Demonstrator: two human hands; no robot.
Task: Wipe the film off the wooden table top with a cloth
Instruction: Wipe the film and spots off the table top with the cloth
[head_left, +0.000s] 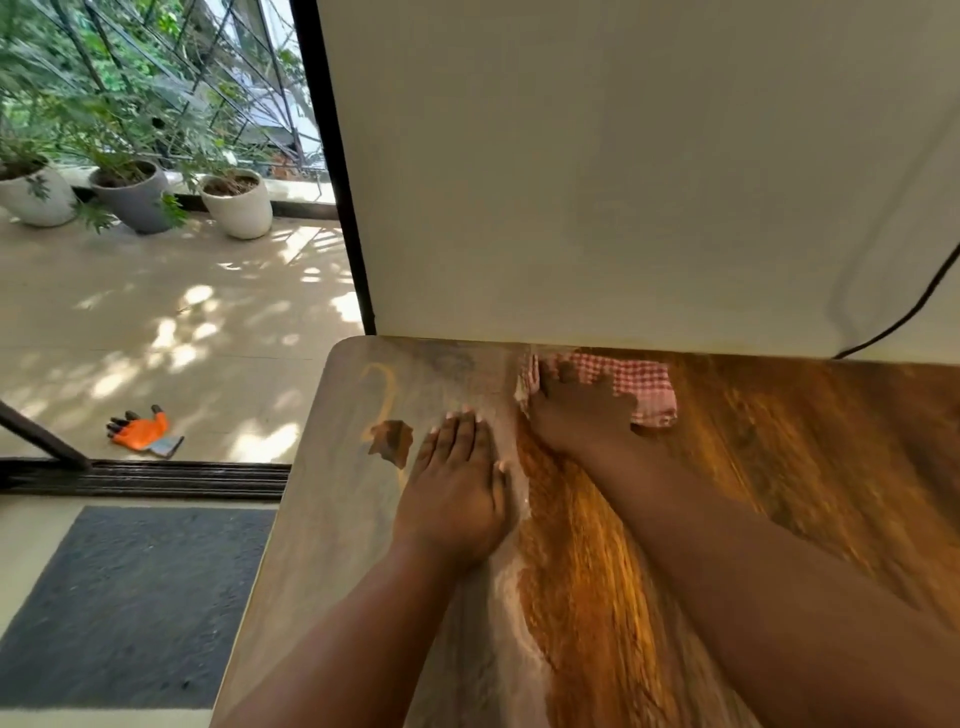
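The wooden table top (779, 467) fills the lower right. Its right part shows bare orange-brown grain. A dull grey film (337, 493) covers the left strip up to the left edge, with one small bare patch in it. A red-and-white checked cloth (644, 384) lies at the far edge against the wall. My right hand (576, 410) presses flat on the cloth's left part, at the border between film and bare wood. My left hand (457, 483) rests palm down on the film, fingers together, holding nothing.
A cream wall (623, 182) rises right behind the table, with a black cable (914, 306) at its right. Left of the table are a dark floor mat (135, 608), a door track, an orange glove (143, 431) on the terrace floor and three potted plants (236, 202).
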